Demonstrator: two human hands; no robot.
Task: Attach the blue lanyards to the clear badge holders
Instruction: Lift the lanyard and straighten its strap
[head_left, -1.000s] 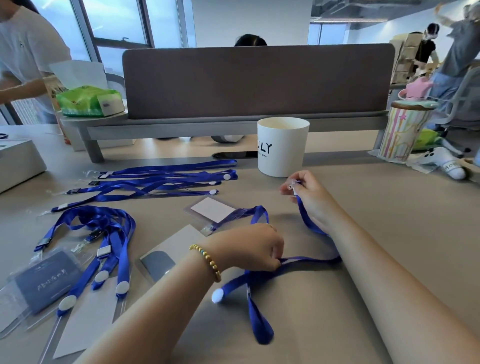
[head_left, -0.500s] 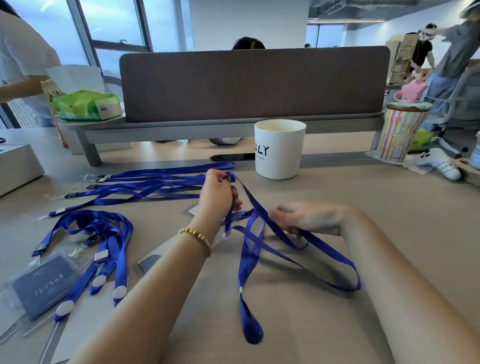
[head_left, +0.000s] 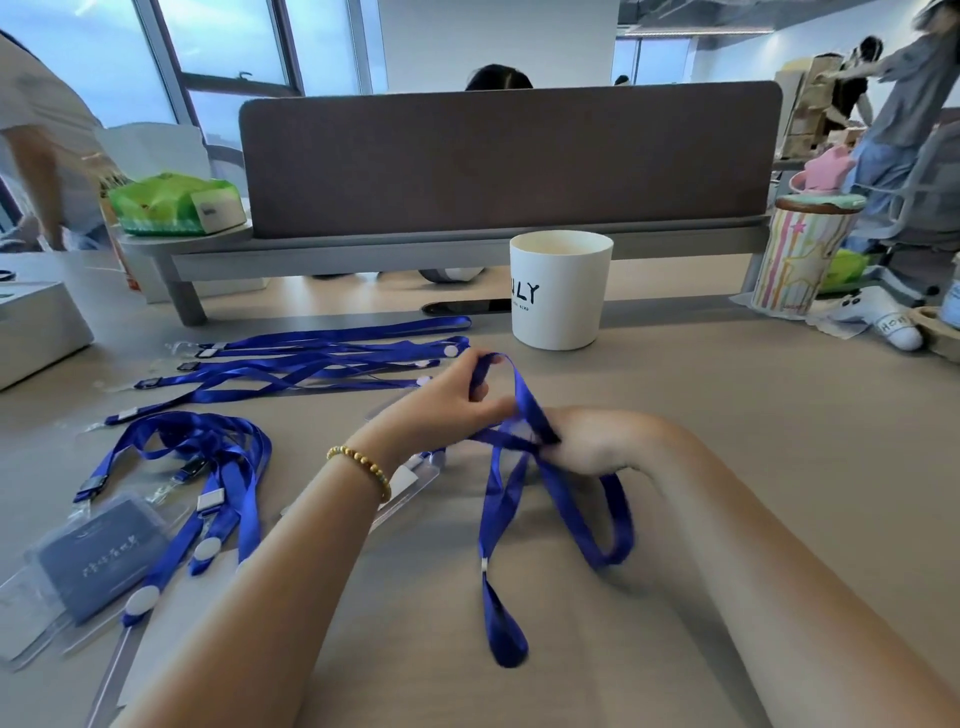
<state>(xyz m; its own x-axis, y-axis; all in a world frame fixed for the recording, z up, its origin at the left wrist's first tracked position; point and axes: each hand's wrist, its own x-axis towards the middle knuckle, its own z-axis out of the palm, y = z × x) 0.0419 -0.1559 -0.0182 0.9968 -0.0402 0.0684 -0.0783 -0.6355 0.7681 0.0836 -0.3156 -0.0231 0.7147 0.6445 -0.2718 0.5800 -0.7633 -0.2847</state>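
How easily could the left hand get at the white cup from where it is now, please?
Probably easily, once it lets go: the left hand has its grip on the blue lanyard, but only bare table lies between it and the white cup.

Lanyard (head_left: 524, 415) in both hands: woven ribbon, satin sheen, catching window light along its edges; small metal crimp near its lower loop. Flat lanyards (head_left: 322, 358) left of the white cup (head_left: 558, 296): same glossy ribbon, white plastic buttons. Cup is showing a matt, smooth finish. Badge holders (head_left: 88, 566) far left of the cup: clear soft plastic, reflecting glare. Table (head_left: 779, 441): matt, smooth laminate. Divider panel (head_left: 509, 156) behind the cup: matt, felt-like cloth. Bracelet (head_left: 363, 465): glossy beads.
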